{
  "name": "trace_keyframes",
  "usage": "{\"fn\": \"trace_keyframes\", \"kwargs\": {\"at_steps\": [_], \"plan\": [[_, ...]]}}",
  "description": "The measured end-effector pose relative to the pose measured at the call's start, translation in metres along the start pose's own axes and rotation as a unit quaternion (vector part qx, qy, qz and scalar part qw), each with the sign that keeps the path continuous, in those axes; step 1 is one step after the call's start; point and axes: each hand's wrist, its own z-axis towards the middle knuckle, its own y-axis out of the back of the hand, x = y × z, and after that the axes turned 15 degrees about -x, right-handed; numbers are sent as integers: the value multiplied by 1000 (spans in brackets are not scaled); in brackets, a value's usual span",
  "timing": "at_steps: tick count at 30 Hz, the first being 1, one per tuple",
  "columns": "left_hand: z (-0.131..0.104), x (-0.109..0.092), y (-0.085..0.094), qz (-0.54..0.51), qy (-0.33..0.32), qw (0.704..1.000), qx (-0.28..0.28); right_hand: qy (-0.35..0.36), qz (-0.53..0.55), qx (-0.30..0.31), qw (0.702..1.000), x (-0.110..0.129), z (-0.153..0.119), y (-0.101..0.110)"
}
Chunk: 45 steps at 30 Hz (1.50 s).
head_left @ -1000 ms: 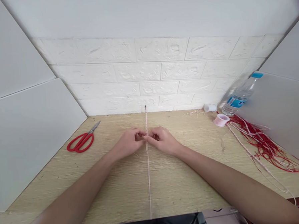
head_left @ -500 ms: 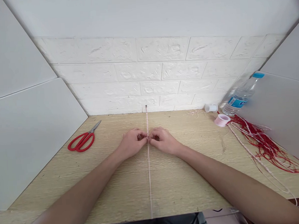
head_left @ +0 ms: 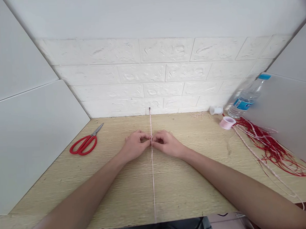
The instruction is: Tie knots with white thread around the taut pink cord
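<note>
A pale pink cord [head_left: 153,182] runs taut from a small dark hole at the foot of the wall to the table's front edge. Its far stretch is a knotted pink-and-white braid [head_left: 150,123]. At the near end of that braid my left hand [head_left: 136,146] pinches thin thread between thumb and forefinger. Facing it, my right hand [head_left: 168,143] pinches thread at the same spot from the other side. The fingertips almost meet at the cord. A loose thin thread [head_left: 145,162] curves below my left hand onto the table.
Red-handled scissors [head_left: 85,144] lie to the left. On the right are a pink thread spool [head_left: 227,123], a white spool [head_left: 216,110], a water bottle [head_left: 246,99] and a heap of red cords [head_left: 275,152]. A white brick-patterned wall [head_left: 153,73] stands behind the wooden table [head_left: 116,198].
My fingertips have shifted slightly at the cord, and small loops of thread now show between them. The loose thread below has moved a little. Both arms stay in place.
</note>
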Motion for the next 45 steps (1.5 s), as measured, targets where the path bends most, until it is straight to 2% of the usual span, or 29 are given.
{"fn": "trace_keyframes", "kwargs": {"at_steps": [6,15,32,45], "plan": [[0,1,0,19,6,1000,-4,8,-12,9,1000,-3,0,1],[1,2,0,-12,12,1000,14,16,-11,7,1000,-7,0,-1],[1,1,1,0,12,1000,10,-12,24,44,999,-9,1,0],[3,1,6,18,-14,1000,20,-30,-3,9,1000,-9,0,2]]}}
